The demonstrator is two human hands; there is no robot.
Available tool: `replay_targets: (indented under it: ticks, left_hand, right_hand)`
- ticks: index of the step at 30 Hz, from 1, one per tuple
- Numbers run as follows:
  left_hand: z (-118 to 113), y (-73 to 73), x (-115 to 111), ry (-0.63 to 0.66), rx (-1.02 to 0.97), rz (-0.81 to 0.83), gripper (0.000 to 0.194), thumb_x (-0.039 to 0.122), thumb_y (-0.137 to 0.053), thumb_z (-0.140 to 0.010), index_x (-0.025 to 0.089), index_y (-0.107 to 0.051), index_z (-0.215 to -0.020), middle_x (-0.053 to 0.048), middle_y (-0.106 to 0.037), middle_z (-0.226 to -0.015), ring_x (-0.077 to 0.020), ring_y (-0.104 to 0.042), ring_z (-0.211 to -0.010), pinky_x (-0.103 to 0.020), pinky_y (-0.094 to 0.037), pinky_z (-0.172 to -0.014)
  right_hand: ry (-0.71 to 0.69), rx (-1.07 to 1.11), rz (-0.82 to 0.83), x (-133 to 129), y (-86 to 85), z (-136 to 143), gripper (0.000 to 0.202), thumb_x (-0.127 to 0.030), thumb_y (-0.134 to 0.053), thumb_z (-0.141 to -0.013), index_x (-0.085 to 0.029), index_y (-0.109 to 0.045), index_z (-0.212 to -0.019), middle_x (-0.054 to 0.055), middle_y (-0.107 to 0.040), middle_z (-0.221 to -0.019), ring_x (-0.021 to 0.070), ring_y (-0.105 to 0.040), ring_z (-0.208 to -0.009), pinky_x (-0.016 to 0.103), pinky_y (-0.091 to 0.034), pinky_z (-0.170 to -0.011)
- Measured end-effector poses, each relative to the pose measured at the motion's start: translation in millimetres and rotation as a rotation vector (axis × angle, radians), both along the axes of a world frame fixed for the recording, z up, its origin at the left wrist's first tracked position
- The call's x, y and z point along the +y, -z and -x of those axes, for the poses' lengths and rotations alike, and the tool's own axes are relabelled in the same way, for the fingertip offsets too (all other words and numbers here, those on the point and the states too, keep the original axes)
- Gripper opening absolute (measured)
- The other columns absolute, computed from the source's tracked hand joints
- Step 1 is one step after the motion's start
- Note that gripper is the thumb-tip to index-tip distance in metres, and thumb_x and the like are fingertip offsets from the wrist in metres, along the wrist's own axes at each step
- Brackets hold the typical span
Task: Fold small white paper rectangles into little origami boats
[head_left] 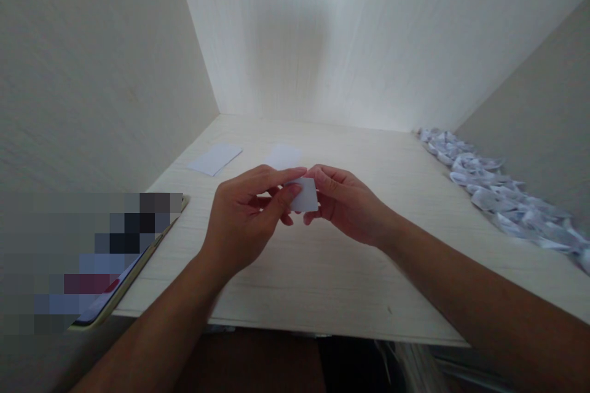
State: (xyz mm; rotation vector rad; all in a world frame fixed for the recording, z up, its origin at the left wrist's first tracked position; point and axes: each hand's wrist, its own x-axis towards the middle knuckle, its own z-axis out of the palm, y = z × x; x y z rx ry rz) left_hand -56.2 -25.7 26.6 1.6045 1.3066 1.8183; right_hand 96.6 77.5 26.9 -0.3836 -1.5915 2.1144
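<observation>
A small white folded piece of paper (305, 195) is held up over the middle of the table. My left hand (251, 212) pinches its left side, thumb on the front face. Close against its right and top edges is my right hand (343, 199), with fingers bent behind and beside the paper; its exact grip is partly hidden. Behind my hands, a flat white sheet (284, 156) lies on the table, and another white sheet (214, 159) lies further left.
The pale table (322, 295) has walls at the left, back and right. Many folded white paper pieces (520, 209) run in a long row along the right side. A phone-like object (133, 270), partly pixelated, stands at the left edge.
</observation>
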Motion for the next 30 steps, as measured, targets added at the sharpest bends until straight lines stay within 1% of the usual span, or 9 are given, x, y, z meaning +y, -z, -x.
replay_targets:
  ticks: [3,6,9,15,19,23,27,29,30]
  left_hand:
    - [-0.2,-1.3,-0.3,0.044,-0.042,0.013,0.023,0.012,-0.073,-0.087,0.025,-0.082,-0.103,0.001,-0.073,-0.079,-0.0088,-0.067,-0.056,-0.020,-0.060,-0.048]
    - [0.7,-2.2,-0.8,0.037,-0.084,0.054,0.021,0.013,-0.075,-0.085,0.024,-0.082,-0.102,0.002,-0.073,-0.075,-0.0081,-0.065,-0.050,-0.020,-0.058,-0.045]
    - [2.1,-3.2,-1.6,0.044,-0.109,0.080,0.022,0.012,-0.076,-0.084,0.024,-0.082,-0.102,0.002,-0.073,-0.071,-0.0076,-0.064,-0.048,-0.019,-0.056,-0.044]
    - [2.8,-4.1,-2.0,0.082,-0.118,0.066,0.024,0.010,-0.073,-0.086,0.026,-0.083,-0.102,0.004,-0.073,-0.065,-0.0067,-0.062,-0.047,-0.017,-0.055,-0.044]
    - [1.7,-3.2,-1.5,0.099,-0.123,0.041,0.024,0.009,-0.074,-0.087,0.028,-0.084,-0.098,0.003,-0.078,-0.080,-0.0063,-0.064,-0.051,-0.017,-0.055,-0.046]
    - [2.0,-1.1,-1.4,0.155,-0.114,0.027,0.024,0.010,-0.074,-0.087,0.028,-0.083,-0.099,0.000,-0.079,-0.094,-0.0090,-0.069,-0.062,-0.021,-0.060,-0.056]
    - [1.7,-0.6,-1.8,0.167,-0.152,0.042,0.019,0.012,-0.078,-0.084,0.025,-0.081,-0.097,-0.002,-0.078,-0.103,-0.0145,-0.073,-0.084,-0.026,-0.063,-0.073]
    - [1.2,-1.9,-1.6,0.154,-0.159,0.103,0.013,0.017,-0.081,-0.082,0.023,-0.079,-0.093,-0.002,-0.077,-0.101,-0.0158,-0.072,-0.089,-0.027,-0.063,-0.077]
    - [1.2,-2.6,-1.2,0.135,-0.150,0.144,0.008,0.021,-0.081,-0.082,0.021,-0.078,-0.090,-0.002,-0.077,-0.096,-0.0149,-0.072,-0.085,-0.026,-0.062,-0.075]
  right_hand:
    - [-0.070,0.000,0.004,1.2,0.3,-1.2,0.040,-0.057,-0.073,-0.087,-0.019,-0.066,-0.097,0.005,-0.072,-0.090,0.0168,-0.070,-0.081,0.026,-0.060,-0.062]
    - [-0.097,0.022,-0.001,2.8,1.2,-2.0,0.038,-0.056,-0.076,-0.086,-0.020,-0.063,-0.092,0.003,-0.072,-0.087,0.0162,-0.070,-0.079,0.026,-0.060,-0.062]
    - [-0.105,0.009,0.009,3.5,0.8,-2.7,0.035,-0.052,-0.077,-0.086,-0.020,-0.061,-0.090,0.003,-0.071,-0.087,0.0153,-0.069,-0.078,0.025,-0.058,-0.061]
    - [-0.174,-0.031,0.044,2.5,0.2,-3.4,0.042,-0.052,-0.079,-0.083,-0.020,-0.062,-0.104,0.006,-0.071,-0.092,0.0174,-0.067,-0.083,0.023,-0.048,-0.057]
    - [-0.182,-0.002,0.076,2.5,2.5,-3.4,0.046,-0.051,-0.083,-0.080,-0.021,-0.061,-0.107,0.004,-0.069,-0.090,0.0157,-0.066,-0.083,0.020,-0.045,-0.057]
    - [-0.182,0.014,0.125,2.9,1.5,-3.2,0.038,-0.047,-0.081,-0.084,-0.020,-0.063,-0.103,0.004,-0.069,-0.091,0.0143,-0.066,-0.083,0.018,-0.045,-0.058]
    - [-0.112,0.041,0.136,1.8,0.6,-0.7,0.029,-0.045,-0.077,-0.087,-0.018,-0.067,-0.093,0.001,-0.069,-0.084,0.0112,-0.066,-0.076,0.019,-0.048,-0.058]
    - [0.016,0.037,0.026,0.7,2.1,1.7,0.027,-0.043,-0.077,-0.087,-0.017,-0.067,-0.086,-0.002,-0.066,-0.077,0.0084,-0.062,-0.067,0.018,-0.047,-0.056]
    - [0.095,0.028,-0.054,0.1,3.3,2.9,0.027,-0.041,-0.078,-0.086,-0.017,-0.067,-0.083,-0.003,-0.065,-0.074,0.0076,-0.059,-0.063,0.019,-0.046,-0.054]
